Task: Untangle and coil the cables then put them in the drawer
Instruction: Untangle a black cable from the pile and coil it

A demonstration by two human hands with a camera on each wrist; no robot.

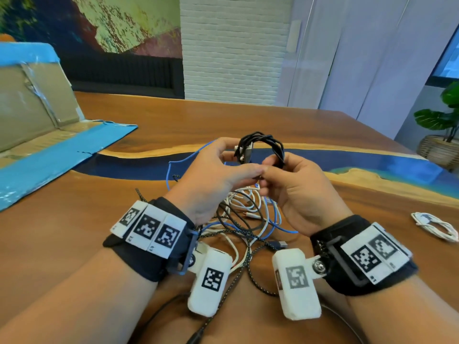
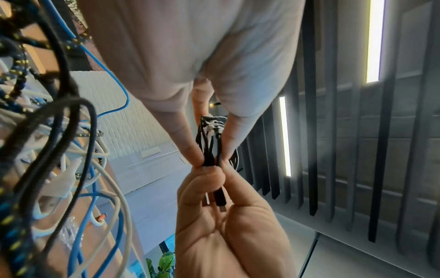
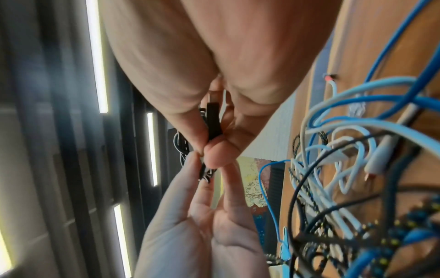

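Observation:
A black cable wound into a small coil (image 1: 263, 145) is held up over the table between both hands. My left hand (image 1: 244, 160) pinches the coil's bundled strands (image 2: 209, 146) between thumb and fingers. My right hand (image 1: 269, 168) pinches the cable's black plug end (image 3: 213, 120) right beside the left fingertips. Below the hands a tangle of white, blue, black and braided cables (image 1: 243, 219) lies loose on the wooden table (image 1: 74, 232). It fills the side of both wrist views (image 2: 71, 150) (image 3: 345, 150). A coiled white cable (image 1: 434, 225) lies at the right.
An opened cardboard box edged in blue tape (image 1: 37, 108) lies on the table at the far left. A blue resin strip (image 1: 372, 165) crosses the table beyond the hands. A potted plant (image 1: 442, 125) stands past the right edge. No drawer is in view.

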